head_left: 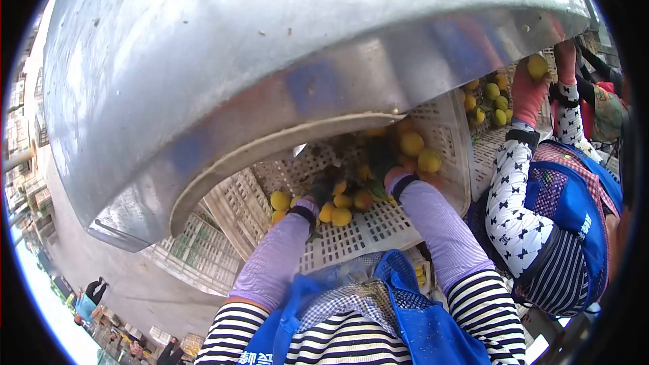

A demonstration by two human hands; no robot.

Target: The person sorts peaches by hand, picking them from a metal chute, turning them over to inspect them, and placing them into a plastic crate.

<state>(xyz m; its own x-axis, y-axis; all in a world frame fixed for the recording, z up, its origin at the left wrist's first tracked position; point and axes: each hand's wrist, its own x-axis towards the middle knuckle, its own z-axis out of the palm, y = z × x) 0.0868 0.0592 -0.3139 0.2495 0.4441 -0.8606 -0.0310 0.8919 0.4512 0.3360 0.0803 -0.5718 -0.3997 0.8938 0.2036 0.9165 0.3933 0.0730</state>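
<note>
Both of my hands wear dark gloves and reach into a white slatted plastic crate (pixel 362 235) holding round yellow-orange fruits (pixel 341 217). My left hand (pixel 323 188) is low in the crate, among fruits on its left side. Further right, my right hand (pixel 382 155) is beside larger yellow fruits (pixel 411 144) near the crate's right wall. Shadow and the dark gloves hide the fingers of both hands, so I cannot tell whether either grips a fruit. A few green leaves lie among the fruits.
A large curved metal hood (pixel 223 47) overhangs the crate's far side. On the right, a co-worker's gloved hand (pixel 531 91) holds a yellow fruit (pixel 537 67) over another crate (pixel 488 151) of fruit. More stacked crates (pixel 193 253) stand at the left.
</note>
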